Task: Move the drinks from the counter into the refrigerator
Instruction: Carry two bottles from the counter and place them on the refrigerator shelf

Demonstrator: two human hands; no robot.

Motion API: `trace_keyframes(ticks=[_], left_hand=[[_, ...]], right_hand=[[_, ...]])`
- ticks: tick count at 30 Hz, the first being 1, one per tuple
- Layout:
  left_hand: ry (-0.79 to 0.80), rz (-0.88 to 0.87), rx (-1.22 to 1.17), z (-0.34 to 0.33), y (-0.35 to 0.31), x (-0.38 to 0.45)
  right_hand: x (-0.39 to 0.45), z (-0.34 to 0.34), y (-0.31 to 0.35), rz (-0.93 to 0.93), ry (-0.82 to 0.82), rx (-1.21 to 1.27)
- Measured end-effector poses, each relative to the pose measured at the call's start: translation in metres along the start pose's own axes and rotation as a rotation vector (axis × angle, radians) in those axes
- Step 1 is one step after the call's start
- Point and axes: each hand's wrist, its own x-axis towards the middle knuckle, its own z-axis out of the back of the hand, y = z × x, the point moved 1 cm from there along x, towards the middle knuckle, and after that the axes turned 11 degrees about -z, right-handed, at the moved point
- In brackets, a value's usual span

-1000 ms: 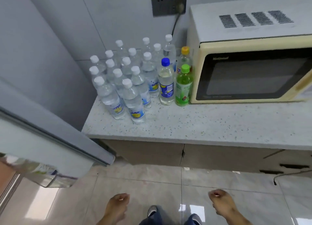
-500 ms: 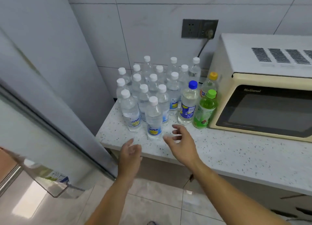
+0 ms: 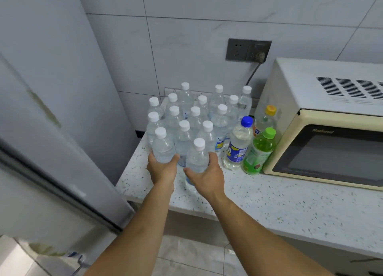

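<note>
Left hand (image 3: 163, 170) wrapped round one front water bottle (image 3: 162, 146), right hand (image 3: 207, 177) round another (image 3: 196, 157). Best lifted straight up, clear of neighbouring bottles (image 3: 207, 114).

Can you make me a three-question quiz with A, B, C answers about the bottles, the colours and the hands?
1. Where does the green-capped bottle stand?
A. Right beside the microwave
B. On the floor
C. On top of the microwave

2. What colour is the cap on the bottle with the blue label?
A. Red
B. Blue
C. Black

3. What are the two hands doing?
A. Opening the microwave door
B. Hanging down empty
C. Each wrapped around a white-capped clear bottle

Answers:
1 A: it stands on the counter next to the microwave's front corner.
2 B: its cap is bright blue.
3 C: the left hand grips the front-left bottle and the right hand grips the front bottle.
</note>
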Motion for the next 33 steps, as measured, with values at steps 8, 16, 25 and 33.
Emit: trace_keyframes(ticks=[8,16,25,33], left_hand=[[0.064,-0.139,0.064,0.008,0.023,-0.023],[0.052,-0.107,-0.01,0.044,0.04,-0.086],[0.097,0.347,-0.451,0.105,0.065,-0.22],[-0.057,0.662,-0.777,0.18,0.094,-0.301]], right_hand=[[-0.013,0.017,-0.028,-0.047,-0.009,0.15],[-0.034,0.055,-0.057,-0.051,0.069,0.335],[-0.082,0.086,-0.113,-0.567,0.5,0.75],[-0.159,0.05,-0.163,-0.977,0.934,0.622]])
